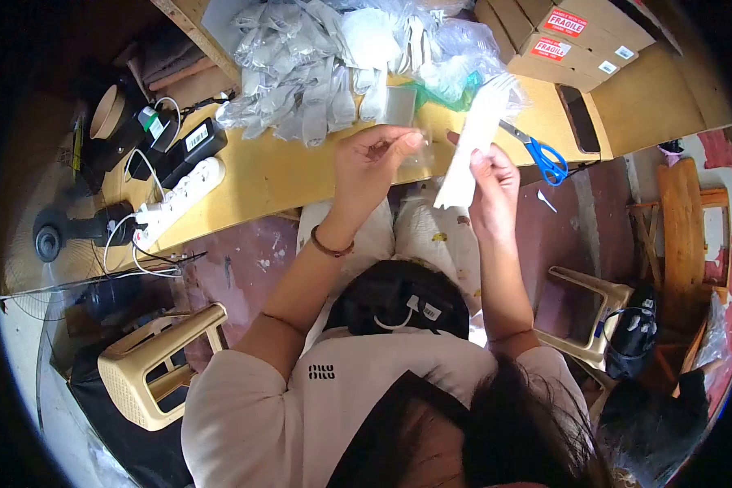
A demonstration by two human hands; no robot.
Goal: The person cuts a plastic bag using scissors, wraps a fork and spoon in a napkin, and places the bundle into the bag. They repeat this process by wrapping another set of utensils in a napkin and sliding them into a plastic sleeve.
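Note:
My right hand [496, 183] is closed around a long, flat white bundle [470, 154], thumb across its front. The bundle tilts up toward the table's back, and clear plastic shows around its upper end. My left hand [378, 159] pinches a small piece of clear plastic film [425, 150] between thumb and fingertips, a short gap from the bundle. Just beyond the left fingertips lies a small clear packet [399, 104] on the table. Blue-handled scissors [537, 153] rest to the right of my right hand, with a dark phone [578, 119] beyond them.
A heap of plastic-wrapped whitish items [301, 69] covers the table's back beside a green plastic bag [447, 98]. Cardboard boxes [573, 37] with FRAGILE labels stand back right. On the left are a power strip [179, 199] and a fan [53, 234]. Plastic stools [159, 366] flank me.

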